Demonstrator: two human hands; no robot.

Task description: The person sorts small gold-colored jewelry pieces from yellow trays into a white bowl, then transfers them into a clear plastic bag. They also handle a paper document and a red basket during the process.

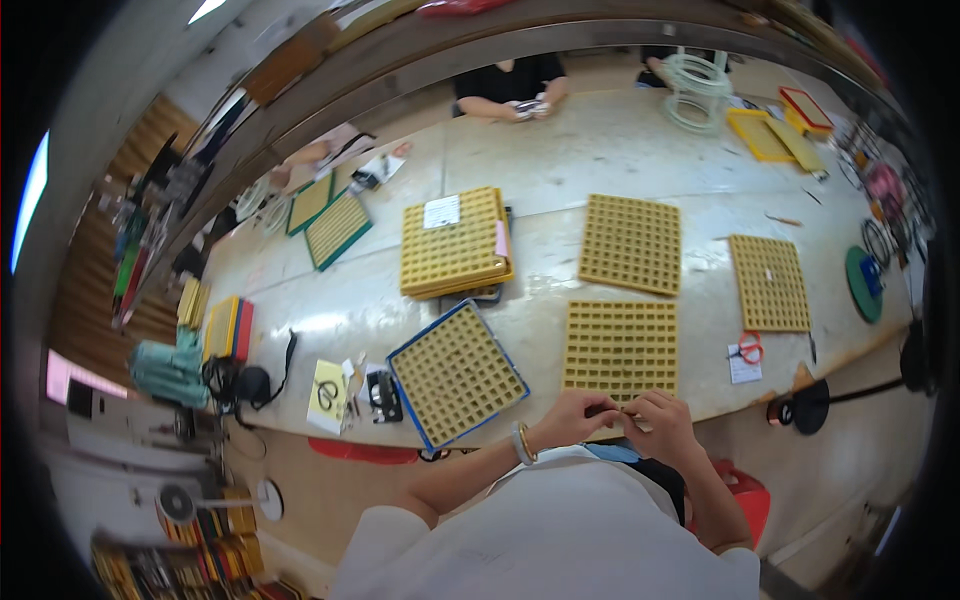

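Note:
Close to my body at the table's front edge, my left hand [575, 418] and my right hand [660, 425] come together, fingers pinched. Whatever sits between the fingertips is too small to make out. Just beyond them lies a yellow tray [621, 345] with a grid of square pockets; its near edge is partly hidden by the hands. To the left, a similar yellow tray in a blue frame [459, 374] rests at a slant. Another grid tray [630, 243] lies farther back, and one more [769, 284] is to the right. A bracelet circles my left wrist.
A stack of yellow trays [455, 242] with a paper label stands back left. Red-handled scissors [747, 350] lie right, black scissors [327, 394] on yellow paper left. A lamp arm [860, 390] reaches in from the right. A person in black [510, 85] sits across the table.

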